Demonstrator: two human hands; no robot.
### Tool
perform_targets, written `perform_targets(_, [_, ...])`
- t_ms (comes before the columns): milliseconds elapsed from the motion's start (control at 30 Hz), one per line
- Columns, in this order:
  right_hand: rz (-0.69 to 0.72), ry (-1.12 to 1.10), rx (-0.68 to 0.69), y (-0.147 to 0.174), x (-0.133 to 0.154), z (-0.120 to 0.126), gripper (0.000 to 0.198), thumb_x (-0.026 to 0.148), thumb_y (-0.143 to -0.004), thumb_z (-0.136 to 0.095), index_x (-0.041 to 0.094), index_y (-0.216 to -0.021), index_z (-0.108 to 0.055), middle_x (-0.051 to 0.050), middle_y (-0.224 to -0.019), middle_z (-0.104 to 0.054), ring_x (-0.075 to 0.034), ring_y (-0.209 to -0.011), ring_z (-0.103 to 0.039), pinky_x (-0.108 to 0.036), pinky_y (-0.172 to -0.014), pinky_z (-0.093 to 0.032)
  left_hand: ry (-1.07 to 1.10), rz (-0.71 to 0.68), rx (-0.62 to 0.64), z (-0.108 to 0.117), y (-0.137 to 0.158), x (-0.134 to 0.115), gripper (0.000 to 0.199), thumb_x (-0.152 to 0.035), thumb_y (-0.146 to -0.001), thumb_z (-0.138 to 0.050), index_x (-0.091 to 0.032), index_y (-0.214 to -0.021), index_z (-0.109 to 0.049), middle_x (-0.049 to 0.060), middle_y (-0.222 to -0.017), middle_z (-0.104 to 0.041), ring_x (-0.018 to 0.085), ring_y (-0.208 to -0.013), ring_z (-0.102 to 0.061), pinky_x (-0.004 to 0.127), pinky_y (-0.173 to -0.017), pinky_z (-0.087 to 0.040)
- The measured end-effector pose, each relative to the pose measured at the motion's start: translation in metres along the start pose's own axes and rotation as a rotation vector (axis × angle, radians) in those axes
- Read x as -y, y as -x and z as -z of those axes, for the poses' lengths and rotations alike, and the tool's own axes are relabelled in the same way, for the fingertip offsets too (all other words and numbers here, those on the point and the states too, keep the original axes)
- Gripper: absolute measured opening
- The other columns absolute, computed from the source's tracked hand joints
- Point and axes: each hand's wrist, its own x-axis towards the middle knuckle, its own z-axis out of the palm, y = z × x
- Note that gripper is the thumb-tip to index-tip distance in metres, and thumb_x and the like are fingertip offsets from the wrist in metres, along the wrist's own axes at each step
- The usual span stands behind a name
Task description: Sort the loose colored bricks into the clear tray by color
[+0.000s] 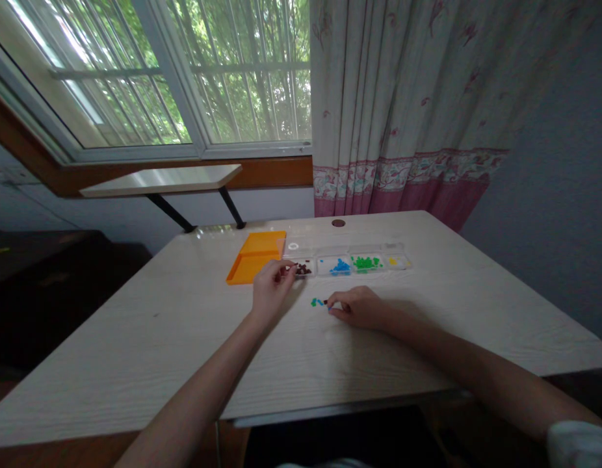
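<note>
My left hand [273,286] is at the left end of a clear compartment tray [318,273], its fingers drawn together beside the small dark brown pieces [303,268]. Whether something is between those fingertips is too small to see. In front of the tray, my right hand [359,307] rests low over the table, thumb and forefinger pinched around a tiny piece. A brown bit and a blue bit show at its fingertips. Just left of them lie a few small green and blue pieces [314,302]. Other compartments hold blue pieces [340,266], green pieces [366,262] and yellow pieces [392,261].
An orange two-part tray [247,268] lies left of the clear tray, whose transparent lid [305,247] stands open behind it. The pale wooden table [194,351] carries a raised shelf [164,180] at its back left. Behind are a window and a curtain [379,130].
</note>
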Motion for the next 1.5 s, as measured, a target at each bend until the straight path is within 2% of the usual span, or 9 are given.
perform_targets(233, [0.010, -0.015, 0.006, 0.000, -0.002, 0.000, 0.017, 0.030, -0.080, -0.053, 0.024, -0.090, -0.065, 0.002, -0.063, -0.066, -0.011, -0.056, -0.058, -0.020, -0.057, -0.036, -0.134, 0.153, 0.087, -0.003, -0.008, 0.028, 0.017, -0.029, -0.075, -0.054, -0.015, -0.077, -0.064, 0.001, -0.063, -0.058, 0.013, -0.058, -0.052, 0.022, -0.054, -0.036])
perform_targets(367, [0.006, -0.023, 0.023, 0.000, -0.002, 0.001, 0.017, 0.028, -0.082, -0.051, 0.023, -0.091, -0.064, 0.000, -0.069, -0.068, -0.012, -0.062, -0.060, -0.021, -0.059, -0.038, -0.179, 0.186, 0.098, -0.004, -0.008, 0.033, 0.021, -0.027, -0.077, -0.051, -0.015, -0.086, -0.065, 0.001, -0.064, -0.059, 0.013, -0.058, -0.053, 0.022, -0.053, -0.036])
perform_targets(467, [-0.010, -0.041, 0.021, 0.000, -0.003, 0.000, 0.018, 0.028, -0.085, -0.048, 0.023, -0.093, -0.063, 0.000, -0.075, -0.068, -0.013, -0.065, -0.061, -0.021, -0.061, -0.038, -0.156, 0.097, 0.137, -0.005, -0.005, 0.029, 0.020, -0.025, -0.079, -0.048, -0.015, -0.088, -0.063, 0.002, -0.067, -0.060, 0.013, -0.059, -0.053, 0.022, -0.054, -0.038])
perform_targets(600, [-0.056, -0.123, -0.052, -0.002, -0.004, -0.002, 0.019, 0.031, -0.086, -0.046, 0.021, -0.092, -0.061, 0.000, -0.071, -0.066, -0.011, -0.061, -0.057, -0.020, -0.059, -0.037, -0.080, -0.158, 0.244, -0.006, 0.003, 0.012, 0.018, -0.023, -0.082, -0.046, -0.016, -0.088, -0.061, 0.003, -0.074, -0.062, 0.012, -0.062, -0.053, 0.022, -0.058, -0.041])
perform_targets(700, [-0.114, -0.222, -0.093, -0.005, -0.005, -0.004, 0.019, 0.032, -0.086, -0.046, 0.019, -0.087, -0.061, 0.001, -0.066, -0.062, -0.010, -0.058, -0.053, -0.019, -0.056, -0.034, -0.025, -0.330, 0.383, -0.008, 0.011, -0.004, 0.017, -0.022, -0.083, -0.045, -0.017, -0.088, -0.061, 0.004, -0.076, -0.061, 0.012, -0.067, -0.055, 0.021, -0.061, -0.042])
perform_targets(833, [-0.167, -0.338, -0.119, -0.008, -0.008, -0.008, 0.021, 0.032, -0.086, -0.044, 0.018, -0.082, -0.059, 0.003, -0.063, -0.059, -0.009, -0.056, -0.050, -0.019, -0.054, -0.034, -0.035, -0.436, 0.442, -0.011, 0.018, -0.018, 0.017, -0.028, -0.082, -0.049, -0.018, -0.090, -0.060, 0.003, -0.074, -0.060, 0.011, -0.066, -0.055, 0.020, -0.059, -0.042])
perform_targets(1000, [-0.175, -0.420, -0.134, -0.010, -0.007, -0.010, 0.023, 0.033, -0.086, -0.042, 0.018, -0.080, -0.058, 0.002, -0.066, -0.060, -0.010, -0.060, -0.051, -0.019, -0.056, -0.035, -0.090, -0.462, 0.438, -0.015, 0.021, -0.020, 0.018, -0.031, -0.082, -0.049, -0.018, -0.087, -0.061, 0.003, -0.073, -0.059, 0.011, -0.063, -0.055, 0.020, -0.056, -0.041])
perform_targets(1200, [-0.147, -0.389, -0.133, -0.009, -0.007, -0.011, 0.025, 0.034, -0.086, -0.041, 0.018, -0.080, -0.059, 0.002, -0.064, -0.059, -0.010, -0.059, -0.050, -0.019, -0.055, -0.035, -0.057, -0.462, 0.419, -0.016, 0.021, -0.020, 0.018, -0.027, -0.083, -0.046, -0.017, -0.085, -0.061, 0.003, -0.071, -0.058, 0.010, -0.062, -0.054, 0.019, -0.056, -0.041])
perform_targets(1500, [-0.106, -0.166, -0.216, -0.004, -0.003, -0.004, 0.019, 0.034, -0.081, -0.051, 0.021, -0.091, -0.062, 0.004, -0.053, -0.055, -0.008, -0.047, -0.047, -0.018, -0.051, -0.033, 0.036, -0.375, 0.409, -0.014, 0.019, -0.018, 0.015, -0.026, -0.083, -0.049, -0.017, -0.084, -0.061, 0.003, -0.070, -0.058, 0.010, -0.061, -0.053, 0.019, -0.055, -0.039])
